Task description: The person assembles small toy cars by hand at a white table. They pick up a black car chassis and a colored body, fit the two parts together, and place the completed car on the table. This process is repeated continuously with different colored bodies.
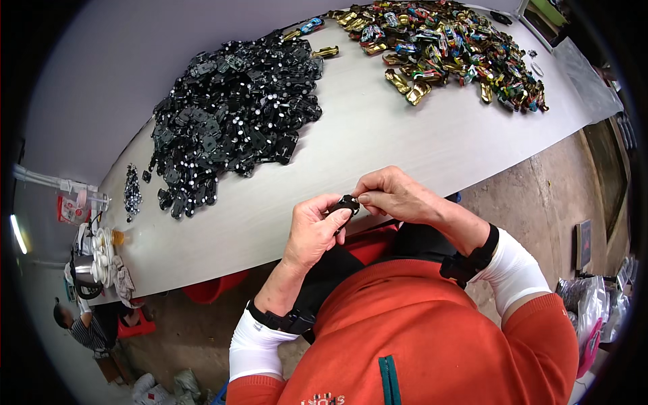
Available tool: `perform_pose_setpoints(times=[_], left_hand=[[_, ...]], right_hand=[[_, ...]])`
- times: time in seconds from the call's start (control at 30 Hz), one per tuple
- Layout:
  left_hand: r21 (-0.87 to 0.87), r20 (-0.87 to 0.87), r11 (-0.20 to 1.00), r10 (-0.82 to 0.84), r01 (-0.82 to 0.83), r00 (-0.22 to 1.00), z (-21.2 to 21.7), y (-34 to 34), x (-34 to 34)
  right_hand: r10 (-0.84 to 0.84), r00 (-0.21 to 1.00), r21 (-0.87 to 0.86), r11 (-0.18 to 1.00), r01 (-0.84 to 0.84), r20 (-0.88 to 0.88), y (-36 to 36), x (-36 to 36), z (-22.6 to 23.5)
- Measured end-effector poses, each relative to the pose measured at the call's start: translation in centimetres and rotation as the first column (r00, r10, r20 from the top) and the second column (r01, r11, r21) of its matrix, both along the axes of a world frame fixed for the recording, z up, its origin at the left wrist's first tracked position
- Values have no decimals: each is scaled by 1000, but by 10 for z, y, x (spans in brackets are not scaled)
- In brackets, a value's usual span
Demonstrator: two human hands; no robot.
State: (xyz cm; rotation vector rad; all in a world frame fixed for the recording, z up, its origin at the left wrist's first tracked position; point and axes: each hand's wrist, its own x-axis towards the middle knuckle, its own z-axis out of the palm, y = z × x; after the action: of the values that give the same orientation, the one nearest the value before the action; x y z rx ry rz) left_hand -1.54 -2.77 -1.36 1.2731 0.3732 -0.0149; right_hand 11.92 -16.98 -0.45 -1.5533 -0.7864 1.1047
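In front of my body, past the table's near edge, my left hand (310, 231) is closed around a black toy car chassis (347, 203), thumb on top. Close against the chassis's right end, my right hand (399, 197) has thumb and forefinger pinched together. Whatever sits between those fingertips is too small or hidden to make out. A big heap of black toy car chassis (233, 115) with whitish wheel parts covers the table's left half. At the far right lies a heap of shiny toy car bodies (445, 54), gold and multicoloured.
A small pile of silvery parts (132, 192) lies left on the pale table (364, 128). Beyond it are a kettle (86, 273) and cloths (123, 280). Red stools stand under the table edge. Another person (91, 327) is at the lower left. Plastic bags (594, 307) sit at right.
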Motion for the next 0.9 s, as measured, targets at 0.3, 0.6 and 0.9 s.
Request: perform_pose_setpoints(times=[0.3,0.6,0.9], left_hand=[[-30,0,998,-62,62,998,-5,-6,-4],[-570,-421,816,-194,-92,886,-151,-20,-37],[651,-191,627,-410,428,892,-80,-24,-58]], right_hand=[[-32,989,89,995,45,-146,-9,4,-11],[-626,761,74,778,624,170,-70,84,0],[-210,214,111,909,401,954,-32,137,-22]])
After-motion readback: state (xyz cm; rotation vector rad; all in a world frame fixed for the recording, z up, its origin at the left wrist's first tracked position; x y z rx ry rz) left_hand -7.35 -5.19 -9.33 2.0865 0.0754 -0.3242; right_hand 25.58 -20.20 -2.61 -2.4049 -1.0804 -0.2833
